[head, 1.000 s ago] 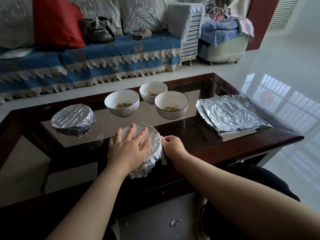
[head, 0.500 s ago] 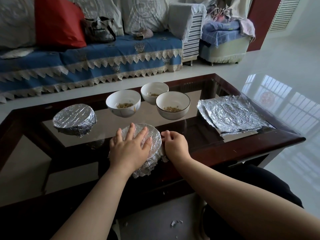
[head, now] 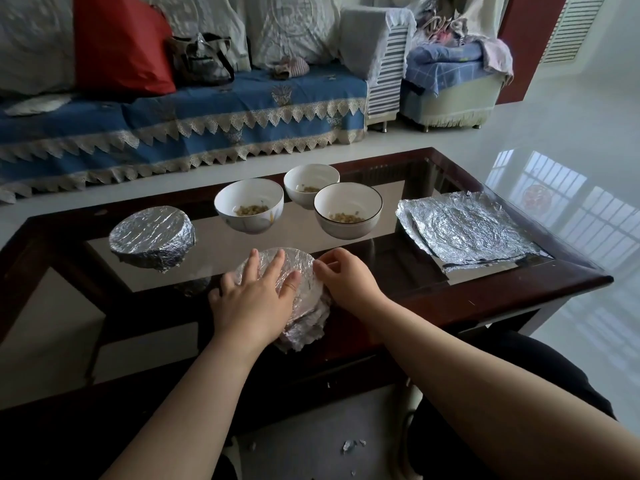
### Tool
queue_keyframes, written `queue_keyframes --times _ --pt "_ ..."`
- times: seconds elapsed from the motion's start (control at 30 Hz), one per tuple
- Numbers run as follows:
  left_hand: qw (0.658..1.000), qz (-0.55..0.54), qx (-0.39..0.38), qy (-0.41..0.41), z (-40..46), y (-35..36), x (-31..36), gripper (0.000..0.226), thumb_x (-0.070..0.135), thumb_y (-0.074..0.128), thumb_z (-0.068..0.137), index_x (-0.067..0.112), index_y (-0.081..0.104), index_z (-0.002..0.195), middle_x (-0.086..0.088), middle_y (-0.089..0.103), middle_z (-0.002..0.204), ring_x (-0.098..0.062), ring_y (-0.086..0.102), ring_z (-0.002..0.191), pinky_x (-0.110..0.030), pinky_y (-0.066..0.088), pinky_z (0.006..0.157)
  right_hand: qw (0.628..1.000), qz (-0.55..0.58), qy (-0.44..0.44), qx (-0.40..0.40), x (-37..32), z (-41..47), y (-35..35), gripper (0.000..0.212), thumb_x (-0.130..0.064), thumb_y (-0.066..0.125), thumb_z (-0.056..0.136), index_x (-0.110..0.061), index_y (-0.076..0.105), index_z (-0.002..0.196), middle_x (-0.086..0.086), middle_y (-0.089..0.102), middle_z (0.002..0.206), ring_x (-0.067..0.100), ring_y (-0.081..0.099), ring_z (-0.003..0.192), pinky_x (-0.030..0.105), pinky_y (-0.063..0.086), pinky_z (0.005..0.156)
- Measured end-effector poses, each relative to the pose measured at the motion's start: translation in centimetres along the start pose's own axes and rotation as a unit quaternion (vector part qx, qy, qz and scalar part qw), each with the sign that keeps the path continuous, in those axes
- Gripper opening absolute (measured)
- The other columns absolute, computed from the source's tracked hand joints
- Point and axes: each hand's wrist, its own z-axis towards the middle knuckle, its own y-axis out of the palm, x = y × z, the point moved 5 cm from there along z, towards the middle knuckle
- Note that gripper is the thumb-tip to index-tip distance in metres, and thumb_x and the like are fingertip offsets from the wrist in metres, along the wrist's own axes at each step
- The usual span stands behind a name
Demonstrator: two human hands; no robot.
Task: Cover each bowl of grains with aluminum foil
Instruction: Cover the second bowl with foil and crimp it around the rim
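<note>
My left hand point(head: 254, 299) lies flat, fingers spread, pressing on top of the foil-wrapped bowl point(head: 301, 289) at the near edge of the glass table point(head: 485, 306). My right hand point(head: 346, 275) sits against the bowl's right rim, fingertips curled and pinching the foil there. Bowls counted: five. Two are covered in foil, the one under my hands and a second covered bowl point(head: 152, 237) to the left. Three stand open behind: left open bowl point(head: 249, 206), rear open bowl point(head: 311, 183) and right open bowl point(head: 348, 211), each holding a small amount of grains at the bottom. A stack of foil sheets point(head: 471, 233) lies flat to the right; their count cannot be told.
</note>
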Motion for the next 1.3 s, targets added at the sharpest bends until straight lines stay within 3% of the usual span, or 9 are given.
queue_keyframes --times 0.1,0.2,0.3,0.4,0.53,0.6,0.7,0.93,1.3 --pt "1.000 0.018 0.018 0.006 0.0 -0.2 -0.6 0.070 0.078 0.009 0.086 0.052 0.000 0.150 0.004 0.000 0.164 -0.035 0.005 0.147 -0.056 0.008 0.115 0.999 -0.044 -0.028 -0.002 -0.4 0.5 -0.1 0.016 -0.035 0.059 0.091 -0.019 0.058 0.088 -0.010 0.058 0.071 0.010 0.055 0.069 0.025 0.038 0.063" --pt "0.992 0.047 0.054 0.101 0.5 0.0 -0.5 0.082 0.085 -0.006 0.076 0.052 0.000 0.150 0.003 -0.006 0.164 -0.032 -0.010 0.149 -0.054 -0.004 0.118 0.998 -0.044 -0.042 -0.002 -0.4 0.7 0.0 0.017 -0.033 0.059 0.092 -0.019 0.056 0.083 -0.009 0.055 0.067 0.008 0.051 0.061 0.025 0.036 0.059" --pt "0.987 0.038 0.032 0.152 0.7 0.7 -0.3 0.092 0.088 -0.015 0.065 0.055 0.003 0.149 0.006 -0.007 0.164 -0.029 -0.009 0.150 -0.049 -0.005 0.119 0.999 -0.019 -0.044 -0.003 -0.1 0.9 0.2 0.023 -0.032 0.060 0.093 -0.011 0.062 0.082 -0.001 0.060 0.073 0.013 0.053 0.064 0.026 0.038 0.062" --pt "0.988 0.034 0.013 0.149 0.7 1.0 -0.3 0.091 0.088 -0.011 0.064 0.057 0.004 0.148 0.006 -0.002 0.164 -0.029 -0.005 0.150 -0.049 0.000 0.119 0.997 0.074 -0.002 -0.012 0.6 0.5 0.3 0.034 -0.033 0.059 0.095 -0.001 0.069 0.087 0.003 0.062 0.071 0.014 0.054 0.065 0.029 0.043 0.065" --pt "0.988 0.035 0.013 0.147 0.8 0.9 -0.2 0.093 0.090 -0.011 0.062 0.058 0.006 0.147 0.007 0.000 0.164 -0.030 -0.003 0.150 -0.051 0.005 0.119 0.967 0.241 0.065 -0.058 2.2 -0.3 0.9 0.025 -0.032 0.064 0.092 -0.012 0.075 0.100 0.010 0.075 0.090 0.021 0.069 0.081 0.037 0.057 0.082" --pt "0.988 0.034 0.018 0.147 0.8 0.9 -0.2 0.096 0.092 -0.014 0.060 0.058 0.007 0.147 0.007 0.002 0.164 -0.031 -0.001 0.150 -0.051 0.006 0.118 0.958 0.272 0.074 -0.053 2.7 -0.6 0.9 0.022 -0.031 0.066 0.091 -0.012 0.075 0.096 0.009 0.075 0.087 0.020 0.069 0.079 0.036 0.058 0.080" --pt "0.989 0.033 0.018 0.145 0.7 0.8 -0.2 0.097 0.092 -0.015 0.058 0.059 0.007 0.147 0.007 0.002 0.164 -0.030 -0.001 0.150 -0.051 0.005 0.117 0.961 0.265 0.075 -0.018 3.0 -1.0 1.0 0.018 -0.030 0.065 0.092 -0.015 0.073 0.087 -0.002 0.071 0.071 0.011 0.064 0.066 0.027 0.054 0.067" --pt "0.989 0.027 0.021 0.147 0.7 0.8 -0.2 0.103 0.094 -0.019 0.055 0.058 0.009 0.147 0.008 0.002 0.164 -0.029 -0.001 0.150 -0.051 0.006 0.118 0.973 0.219 0.056 0.043 3.5 -1.4 1.9 0.019 -0.030 0.060 0.095 -0.014 0.069 0.094 -0.001 0.072 0.087 0.013 0.068 0.082 0.031 0.057 0.076" --pt "0.988 0.042 0.025 0.146 0.7 0.8 -0.1 0.105 0.093 -0.021 0.053 0.057 0.008 0.147 0.007 0.002 0.164 -0.030 0.001 0.150 -0.051 0.008 0.118 0.951 0.292 0.101 0.030 4.2 -1.0 2.3 0.019 -0.029 0.067 0.091 -0.010 0.071 0.089 0.008 0.074 0.083 0.017 0.068 0.073 0.036 0.057 0.074"
